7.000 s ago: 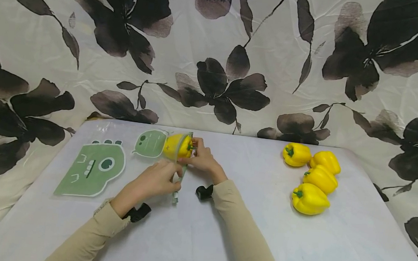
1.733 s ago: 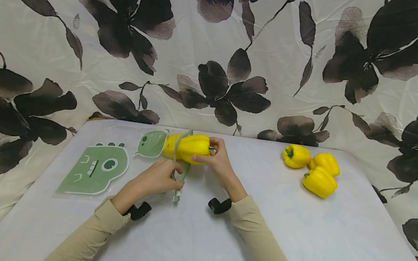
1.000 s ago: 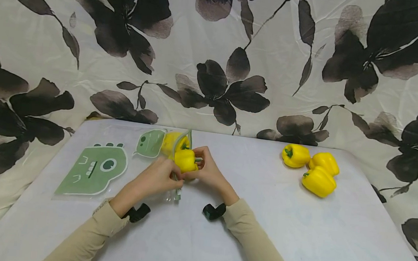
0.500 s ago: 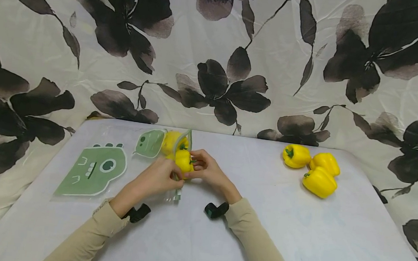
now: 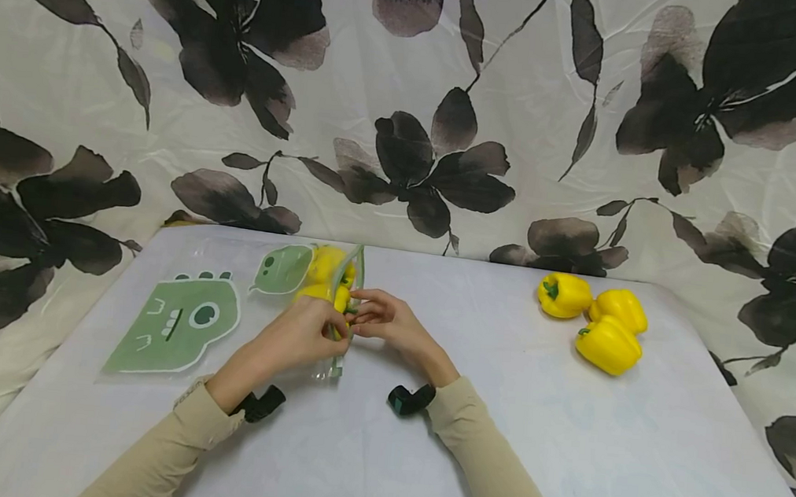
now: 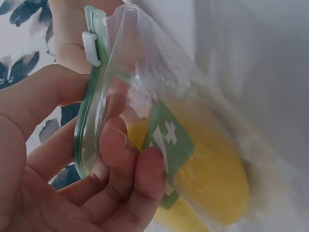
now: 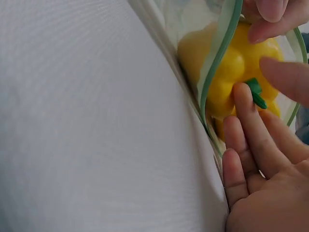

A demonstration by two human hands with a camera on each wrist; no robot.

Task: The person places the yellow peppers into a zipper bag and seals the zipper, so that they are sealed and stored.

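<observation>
A clear zip bag (image 5: 284, 270) with a green cartoon print lies on its side, its mouth facing right. Inside sits one yellow bell pepper (image 5: 329, 263); a second yellow bell pepper (image 7: 229, 79) is just within the mouth, green stem outward. My left hand (image 5: 302, 327) pinches the near edge of the bag's mouth, and the left wrist view shows the green zip strip (image 6: 89, 116) with a white slider (image 6: 90, 48) beside the thumb. My right hand (image 5: 394, 327) is at the opening, fingers extended, a fingertip touching the second pepper by its stem (image 7: 256, 92).
To the left lies a flat clear bag (image 5: 178, 324) with a green one-eyed monster print. Three more yellow bell peppers (image 5: 608, 345) are grouped at the back right. The white-covered table (image 5: 476, 326) ends at a floral cloth backdrop (image 5: 420, 163).
Seven seconds ago the first pepper was at the mouth. Since then another pepper has left the right-hand group, and my right hand has moved it leftward into the bag. The left hand keeps its pinch.
</observation>
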